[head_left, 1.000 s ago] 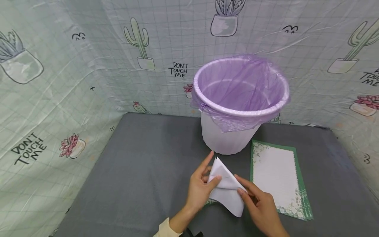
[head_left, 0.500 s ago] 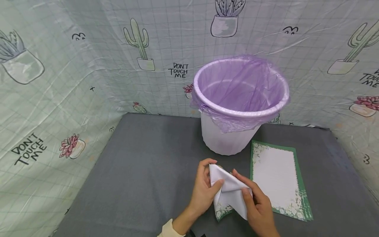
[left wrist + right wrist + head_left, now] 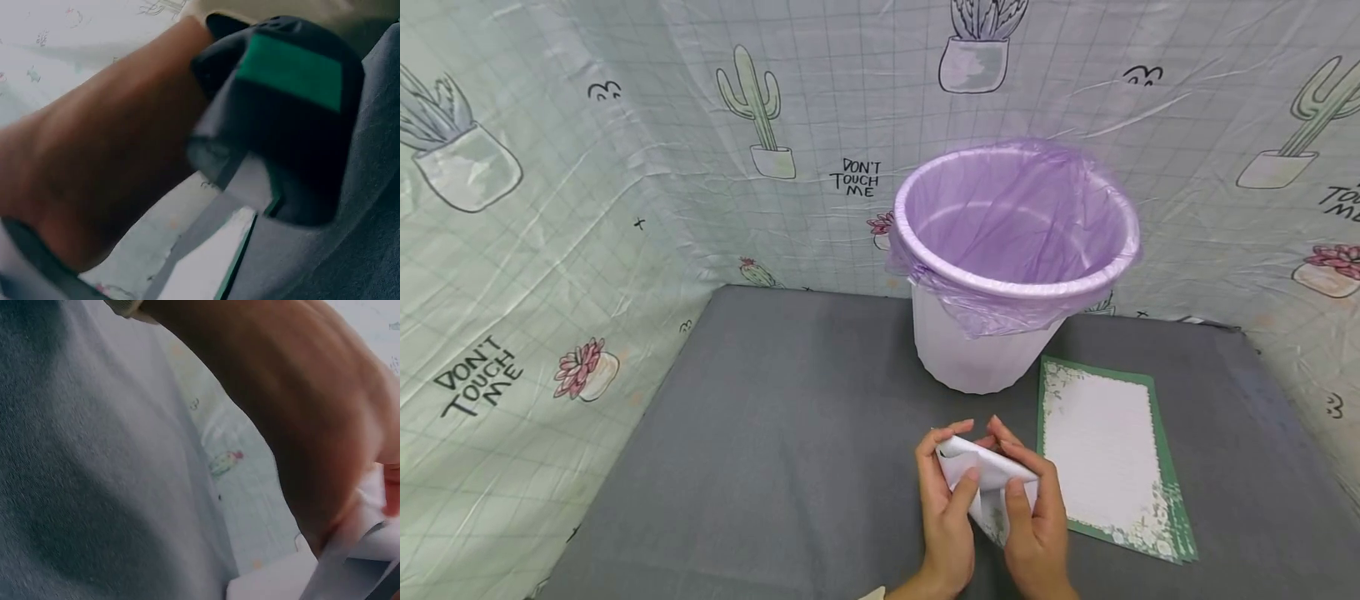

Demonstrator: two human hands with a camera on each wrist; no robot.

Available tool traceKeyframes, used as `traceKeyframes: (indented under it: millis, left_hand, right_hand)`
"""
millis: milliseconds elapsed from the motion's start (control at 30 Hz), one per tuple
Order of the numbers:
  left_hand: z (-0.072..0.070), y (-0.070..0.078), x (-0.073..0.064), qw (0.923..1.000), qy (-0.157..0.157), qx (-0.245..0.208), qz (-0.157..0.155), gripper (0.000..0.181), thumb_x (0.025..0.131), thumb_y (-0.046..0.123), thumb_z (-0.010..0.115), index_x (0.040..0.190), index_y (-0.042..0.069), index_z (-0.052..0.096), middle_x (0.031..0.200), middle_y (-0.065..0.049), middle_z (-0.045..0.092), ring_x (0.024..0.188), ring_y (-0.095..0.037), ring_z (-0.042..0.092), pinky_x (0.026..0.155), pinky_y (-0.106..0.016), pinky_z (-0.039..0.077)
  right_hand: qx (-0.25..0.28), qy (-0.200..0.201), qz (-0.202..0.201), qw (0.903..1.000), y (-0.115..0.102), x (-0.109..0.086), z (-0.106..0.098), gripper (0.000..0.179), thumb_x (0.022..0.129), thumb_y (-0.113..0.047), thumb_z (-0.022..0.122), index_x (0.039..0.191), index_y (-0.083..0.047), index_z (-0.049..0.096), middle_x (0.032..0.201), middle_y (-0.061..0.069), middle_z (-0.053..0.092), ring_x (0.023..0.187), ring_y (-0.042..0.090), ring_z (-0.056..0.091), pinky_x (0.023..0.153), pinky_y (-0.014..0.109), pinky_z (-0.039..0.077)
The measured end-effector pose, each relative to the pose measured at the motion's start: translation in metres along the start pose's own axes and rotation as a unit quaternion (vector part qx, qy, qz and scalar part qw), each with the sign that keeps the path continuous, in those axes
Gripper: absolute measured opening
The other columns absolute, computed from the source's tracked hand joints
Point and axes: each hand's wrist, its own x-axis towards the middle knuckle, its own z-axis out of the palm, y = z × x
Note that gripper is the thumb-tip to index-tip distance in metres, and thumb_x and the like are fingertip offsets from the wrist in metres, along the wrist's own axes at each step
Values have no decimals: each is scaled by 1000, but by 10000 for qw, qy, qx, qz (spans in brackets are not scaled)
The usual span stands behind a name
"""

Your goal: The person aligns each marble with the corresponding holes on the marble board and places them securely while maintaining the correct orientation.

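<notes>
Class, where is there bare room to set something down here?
Widest: the left of the table, between the patterned cloth and the left hand; a narrower strip lies right of the sheets, up to the cloth. Crowded: where that hand and the right hand hold the folded paper, near the bin and sheets.

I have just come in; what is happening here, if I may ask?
A person holds a folded sheet between the left grip and the right grip, both thumbs on its near side. A bin with a purple liner stands beyond it, upright on the grey cloth. To the right, a stack of green-bordered sheets lies flat.
</notes>
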Motion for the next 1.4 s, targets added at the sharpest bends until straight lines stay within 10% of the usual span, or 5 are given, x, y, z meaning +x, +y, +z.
traceKeyframes:
  millis: [267,767,967,1167,1400]
  left_hand:
    - [2,-14,-13,9958,378,780,-289,36,91,-12,33,126,-3,32,119,-26,37,99,-24,46,78,-27,42]
    - [13,-12,-23,9925,392,750,-880,27,94,-5,33,120,2,34,107,-15,41,82,-25,50,65,-29,45]
    - [15,-12,-31,9949,-271,962,-150,36,85,-19,28,117,-4,36,97,-19,45,73,-22,48,61,-27,45]
    - [14,-6,-28,9929,-355,656,-926,38,91,-5,29,127,7,33,107,-19,44,90,-19,46,74,-26,41]
    - [15,-3,-15,9950,-370,701,-606,51,86,-11,47,132,2,30,69,-16,41,58,-15,44,51,-25,44]
  right_hand:
    - [-58,351,-141,9993,2,-5,3,28,91,7,35,113,24,29,119,37,40,115,41,40,98,33,32]
    - [-180,988,-89,9949,-2,-18,12,41,92,-1,42,121,17,19,121,33,35,112,35,40,91,30,34]
    - [100,435,-133,9989,-2,-9,7,46,97,-8,35,130,11,10,130,33,25,121,39,27,99,34,25]
    - [-37,-42,-113,9999,-7,-3,8,53,100,-22,25,134,11,2,139,29,13,129,35,12,104,33,14]
    - [-390,-185,-402,9983,-17,3,13,55,100,-27,17,134,12,-3,142,28,7,131,35,6,105,35,8]
